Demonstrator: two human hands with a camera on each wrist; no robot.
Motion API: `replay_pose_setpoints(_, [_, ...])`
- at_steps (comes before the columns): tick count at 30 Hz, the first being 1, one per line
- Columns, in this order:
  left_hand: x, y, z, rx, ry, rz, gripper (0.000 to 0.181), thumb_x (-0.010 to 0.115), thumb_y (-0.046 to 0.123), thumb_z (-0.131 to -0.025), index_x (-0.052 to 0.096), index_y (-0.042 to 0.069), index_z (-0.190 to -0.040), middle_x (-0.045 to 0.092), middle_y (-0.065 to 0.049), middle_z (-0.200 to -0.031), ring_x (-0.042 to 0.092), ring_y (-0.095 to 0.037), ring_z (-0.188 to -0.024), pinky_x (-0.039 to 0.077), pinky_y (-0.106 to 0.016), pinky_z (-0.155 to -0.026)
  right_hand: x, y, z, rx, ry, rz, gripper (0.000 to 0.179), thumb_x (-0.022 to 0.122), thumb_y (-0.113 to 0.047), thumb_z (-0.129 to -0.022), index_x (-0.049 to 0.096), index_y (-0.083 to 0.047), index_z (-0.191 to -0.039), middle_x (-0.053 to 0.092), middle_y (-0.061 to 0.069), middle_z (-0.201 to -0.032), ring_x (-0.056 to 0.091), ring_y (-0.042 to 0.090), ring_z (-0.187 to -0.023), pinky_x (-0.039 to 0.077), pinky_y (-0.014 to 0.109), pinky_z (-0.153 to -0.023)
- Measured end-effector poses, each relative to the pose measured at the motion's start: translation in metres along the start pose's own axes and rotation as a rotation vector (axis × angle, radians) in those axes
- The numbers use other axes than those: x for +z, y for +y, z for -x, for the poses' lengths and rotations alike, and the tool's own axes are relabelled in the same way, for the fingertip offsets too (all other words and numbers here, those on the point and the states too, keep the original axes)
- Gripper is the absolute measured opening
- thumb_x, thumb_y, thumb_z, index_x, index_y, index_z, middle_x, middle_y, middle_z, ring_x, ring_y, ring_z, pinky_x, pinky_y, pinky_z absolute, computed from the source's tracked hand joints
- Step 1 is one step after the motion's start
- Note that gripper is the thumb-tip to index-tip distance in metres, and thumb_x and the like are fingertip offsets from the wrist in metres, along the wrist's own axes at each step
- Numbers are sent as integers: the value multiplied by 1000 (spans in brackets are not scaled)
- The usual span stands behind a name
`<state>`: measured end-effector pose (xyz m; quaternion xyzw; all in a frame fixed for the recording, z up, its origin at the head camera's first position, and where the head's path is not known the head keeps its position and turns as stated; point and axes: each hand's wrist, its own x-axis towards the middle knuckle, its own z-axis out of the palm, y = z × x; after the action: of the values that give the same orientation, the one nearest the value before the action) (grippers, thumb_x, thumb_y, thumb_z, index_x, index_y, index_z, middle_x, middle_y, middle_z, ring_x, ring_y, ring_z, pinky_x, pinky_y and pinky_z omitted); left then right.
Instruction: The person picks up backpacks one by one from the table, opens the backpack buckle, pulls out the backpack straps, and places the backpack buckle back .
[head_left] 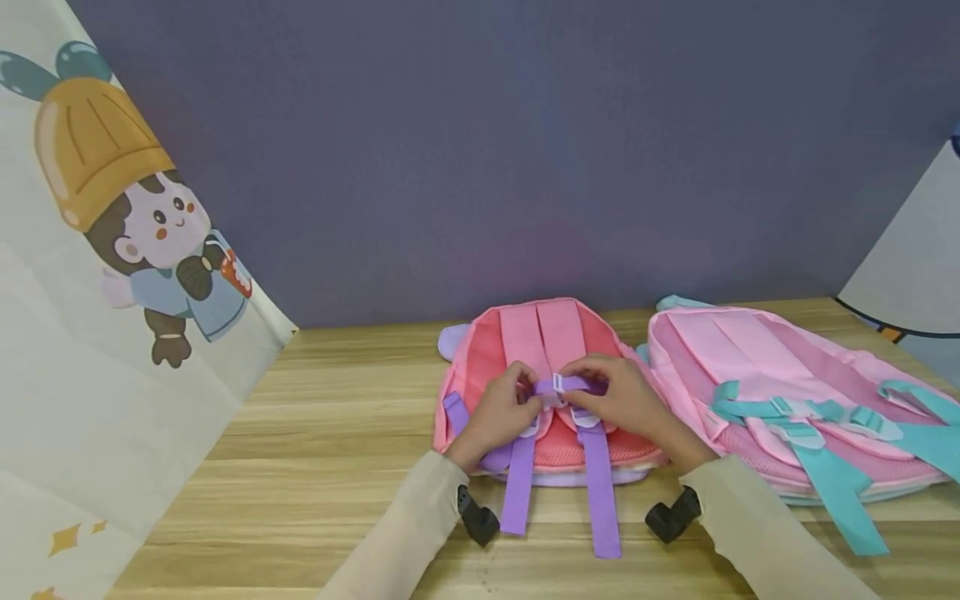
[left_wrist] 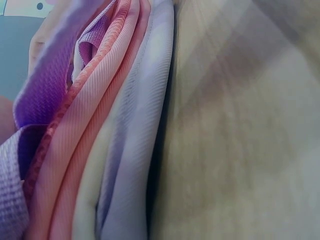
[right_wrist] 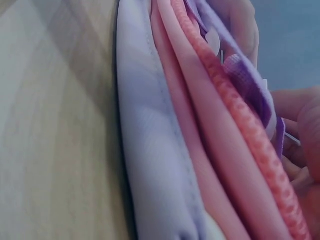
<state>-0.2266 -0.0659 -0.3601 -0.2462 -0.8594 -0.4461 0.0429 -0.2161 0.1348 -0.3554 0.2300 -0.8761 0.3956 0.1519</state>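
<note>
A coral-pink backpack (head_left: 486, 346) lies with its shoulder straps up on the table. Across those straps runs a purple chest strap (head_left: 576, 382) with a white buckle (head_left: 557, 383) at its middle. My left hand (head_left: 498, 415) pinches the chest strap left of the buckle, thumb and index finger together. On the other side, my right hand (head_left: 628, 402) pinches the same strap close to the buckle. Two loose purple webbing ends (head_left: 602, 492) hang toward the near edge. In the right wrist view, my right hand (right_wrist: 307, 135) shows beside the bag's layered edge.
To the right lies a light-pink backpack (head_left: 780, 350) with teal straps (head_left: 832, 483), against the coral one. The wooden table (head_left: 337, 417) extends left and in front. A dark blue-grey panel (head_left: 487, 167) stands behind, and a white cloth with a cartoon figure (head_left: 165, 225) hangs at left.
</note>
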Motion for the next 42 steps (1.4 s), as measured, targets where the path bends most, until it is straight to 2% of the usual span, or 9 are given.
replay_pose_setpoints(13, [0,0,0,2,12,15,20,56,1,-80,52,4,-99,64,-13,-96,54,-13,-77,45,-22,-67,-3,-2,0,10,-5,4,26,75,-14,-80,70,-10,-105,71,3,-98,65,18,-91,53,34,-81])
replay_pose_setpoints(23, [1,-1,0,-30,9,25,21,55,0,-80,52,5,-100,64,-13,-98,56,-14,-80,48,-24,-70,-2,-1,0,8,-12,-7,25,75,-13,-81,70,-9,-105,70,3,-96,65,17,-89,53,31,-80])
replay_pose_setpoints(29, [0,-3,-1,3,-29,32,18,60,9,-86,54,7,-103,61,-8,-90,51,-9,-73,43,-20,-64,-2,-1,0,13,-25,-8,25,74,-14,-82,70,-10,-106,70,2,-97,65,18,-90,53,32,-81])
replay_pose_setpoints(34, [-1,-3,0,22,-55,80,21,65,18,-89,58,11,-107,61,-4,-89,51,-8,-70,41,-20,-63,-2,1,0,9,-32,-8,25,74,-16,-82,69,-11,-106,70,2,-97,65,17,-91,53,32,-82])
replay_pose_setpoints(42, [0,-5,-1,94,-19,53,16,64,20,-92,62,8,-103,63,-6,-94,52,-9,-75,43,-20,-67,-2,2,0,-5,-34,-9,25,75,-16,-82,69,-12,-106,70,1,-97,65,16,-90,53,32,-82])
